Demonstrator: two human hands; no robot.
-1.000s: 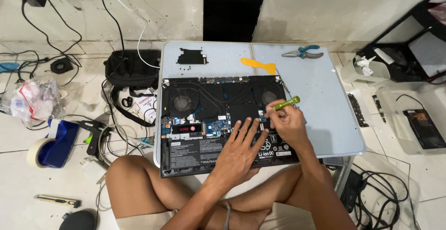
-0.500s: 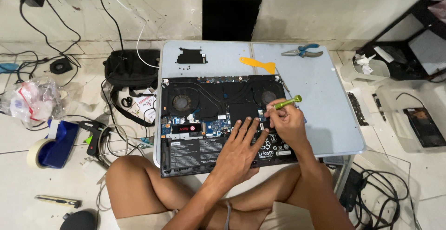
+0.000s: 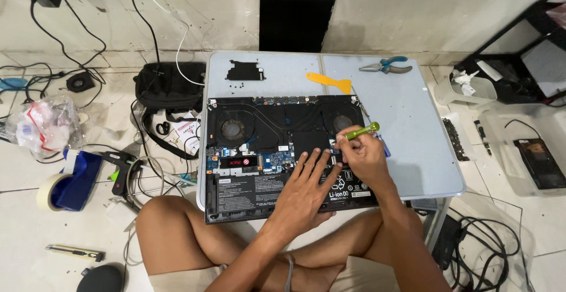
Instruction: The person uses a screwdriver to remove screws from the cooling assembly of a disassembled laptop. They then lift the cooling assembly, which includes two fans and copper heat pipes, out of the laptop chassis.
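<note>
An opened laptop (image 3: 259,144) lies bottom-up on a small pale blue table (image 3: 413,144), with its fans, board and black battery exposed. My right hand (image 3: 364,157) grips a green-handled screwdriver (image 3: 361,131), its tip down on the board right of the middle. My left hand (image 3: 308,190) rests flat on the battery, fingers spread, fingertips beside the screwdriver tip. My bare legs are crossed under the table's near edge.
On the table's far side lie an orange plastic pry tool (image 3: 330,82), blue-handled pliers (image 3: 386,65) and a small black cover plate (image 3: 243,71). A black bag (image 3: 168,85), glue gun (image 3: 121,165), tape roll (image 3: 50,192) and cables lie on the floor at left; black shelving (image 3: 525,62) stands at right.
</note>
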